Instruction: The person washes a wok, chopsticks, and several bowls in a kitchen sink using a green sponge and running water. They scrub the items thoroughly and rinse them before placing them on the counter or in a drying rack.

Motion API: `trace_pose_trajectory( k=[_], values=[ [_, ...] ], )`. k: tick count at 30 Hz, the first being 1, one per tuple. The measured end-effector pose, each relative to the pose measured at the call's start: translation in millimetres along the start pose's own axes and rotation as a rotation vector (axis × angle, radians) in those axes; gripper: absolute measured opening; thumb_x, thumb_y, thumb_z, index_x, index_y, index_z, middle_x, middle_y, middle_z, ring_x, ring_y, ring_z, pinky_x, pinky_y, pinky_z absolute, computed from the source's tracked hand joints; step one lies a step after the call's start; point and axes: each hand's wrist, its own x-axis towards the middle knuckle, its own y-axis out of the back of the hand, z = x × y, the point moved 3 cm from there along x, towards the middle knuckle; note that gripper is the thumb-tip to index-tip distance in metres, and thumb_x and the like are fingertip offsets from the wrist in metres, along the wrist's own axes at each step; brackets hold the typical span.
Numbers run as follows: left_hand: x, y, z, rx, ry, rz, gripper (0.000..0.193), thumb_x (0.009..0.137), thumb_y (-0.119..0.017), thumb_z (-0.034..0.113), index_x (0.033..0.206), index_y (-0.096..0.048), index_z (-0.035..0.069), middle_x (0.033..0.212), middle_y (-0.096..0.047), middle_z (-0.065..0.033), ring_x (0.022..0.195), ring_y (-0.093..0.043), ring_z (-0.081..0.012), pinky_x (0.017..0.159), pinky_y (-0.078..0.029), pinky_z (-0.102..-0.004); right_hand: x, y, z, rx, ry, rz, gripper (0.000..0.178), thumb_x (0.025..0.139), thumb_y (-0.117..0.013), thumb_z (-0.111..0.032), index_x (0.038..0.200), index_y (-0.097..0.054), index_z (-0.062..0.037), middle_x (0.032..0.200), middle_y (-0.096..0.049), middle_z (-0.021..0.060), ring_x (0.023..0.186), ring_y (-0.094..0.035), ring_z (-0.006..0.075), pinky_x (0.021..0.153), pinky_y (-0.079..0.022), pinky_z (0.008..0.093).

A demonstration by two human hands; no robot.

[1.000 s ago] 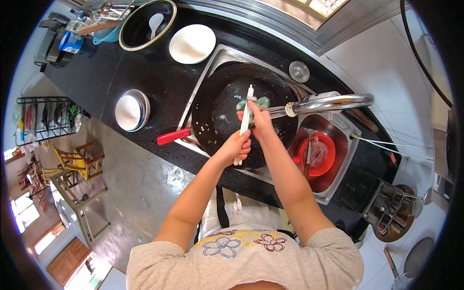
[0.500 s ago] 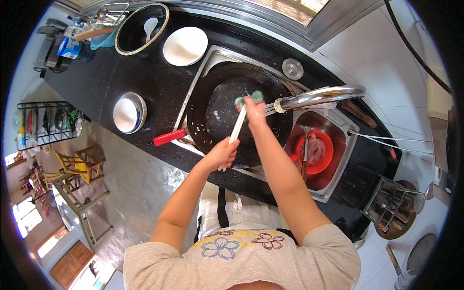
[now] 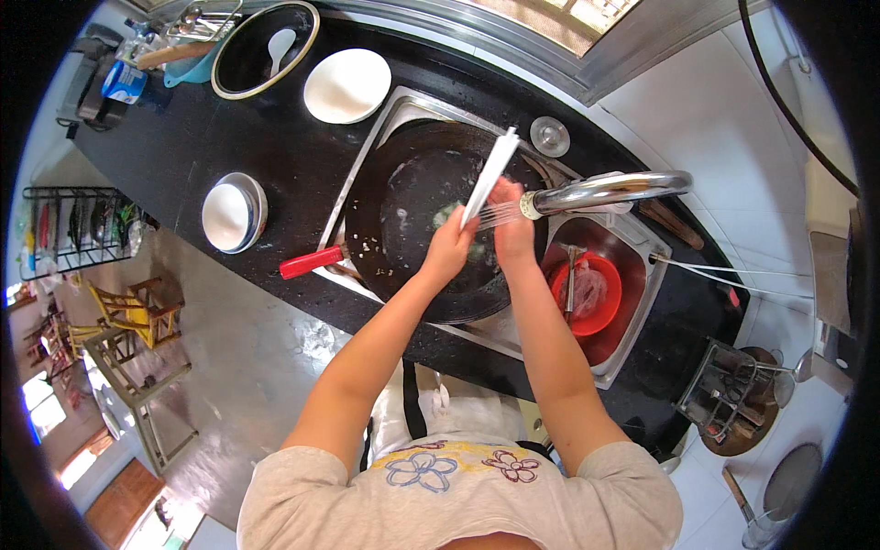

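My left hand (image 3: 447, 246) is closed round a bundle of pale chopsticks (image 3: 491, 174), which now point up and to the right over a large dark wok (image 3: 394, 183). Water sprays from the tap (image 3: 605, 191) across the chopsticks, between my two hands. My right hand (image 3: 513, 234) is beside the tap's mouth in the spray, fingers stretched out and partly blurred; no thing shows in it. A green scrubber (image 3: 449, 216) lies inside the wok, left of my hands. The wok's red handle (image 3: 310, 263) sticks out to the left.
The wok rests over a steel sink (image 3: 385, 115). In the right basin sits a red plastic bowl (image 3: 600, 316) with a long tool across it. A white bowl (image 3: 346, 86), stacked bowls (image 3: 229, 215) and a rimmed lid (image 3: 240, 69) with a white spoon stand on the black counter.
The chopsticks have swung from pointing down-left to up-right under the water, and my left hand has moved up and right. My right hand has let go of the green scrubber and shifted right.
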Motion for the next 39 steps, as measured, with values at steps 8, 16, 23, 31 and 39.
trace_pose_trajectory(
  k=[8,16,23,31,39],
  values=[
    [26,-20,-14,0.402,-0.204,0.047,0.031,0.078,-0.052,-0.002,0.109,-0.051,0.004,0.106,-0.052,-0.0207,0.098,-0.052,-0.0404,0.082,-0.043,-0.0436,-8,0,-11,0.240,-0.026,0.022,0.064,0.095,-0.026,-0.055,0.112,-0.053,0.0014,0.102,-0.061,0.0123,0.103,-0.055,0.0237,0.094,-0.039,0.0369],
    [4,-13,43,0.079,-0.381,0.203,0.050,0.090,-0.035,0.018,0.136,-0.034,-0.002,0.143,-0.029,-0.0205,0.132,-0.029,-0.0346,0.109,-0.020,-0.0384,-22,11,11,0.183,0.032,-0.010,0.049,0.098,-0.030,-0.038,0.114,-0.053,0.0017,0.113,-0.059,0.0132,0.108,-0.054,0.0226,0.096,-0.038,0.0348],
    [11,-44,25,0.000,-0.329,0.041,0.049,0.100,-0.027,0.025,0.142,-0.024,-0.001,0.148,-0.021,-0.0199,0.137,-0.020,-0.0338,0.111,-0.016,-0.0396,-31,-18,-1,0.198,0.069,-0.078,0.053,0.099,-0.028,-0.032,0.142,-0.027,-0.0023,0.149,-0.026,0.0071,0.137,-0.022,0.0181,0.112,-0.013,0.0308],
    [16,-26,49,-0.142,-0.219,0.009,0.055,0.100,-0.020,0.033,0.144,-0.021,0.001,0.151,-0.015,-0.0145,0.140,-0.013,-0.0266,0.112,-0.010,-0.0334,-59,-24,13,0.101,-0.085,-0.055,0.055,0.100,-0.023,-0.037,0.146,-0.016,-0.0080,0.152,-0.016,0.0050,0.140,-0.015,0.0180,0.113,-0.012,0.0321],
    [9,-25,45,-0.212,-0.238,-0.011,0.051,0.100,-0.022,0.029,0.143,-0.022,0.000,0.150,-0.018,-0.0139,0.140,-0.014,-0.0265,0.113,-0.009,-0.0350,-49,-31,1,0.047,-0.012,-0.112,0.062,0.098,-0.017,-0.046,0.146,-0.015,-0.0066,0.153,-0.014,0.0061,0.140,-0.011,0.0185,0.113,-0.006,0.0321]
  ],
)
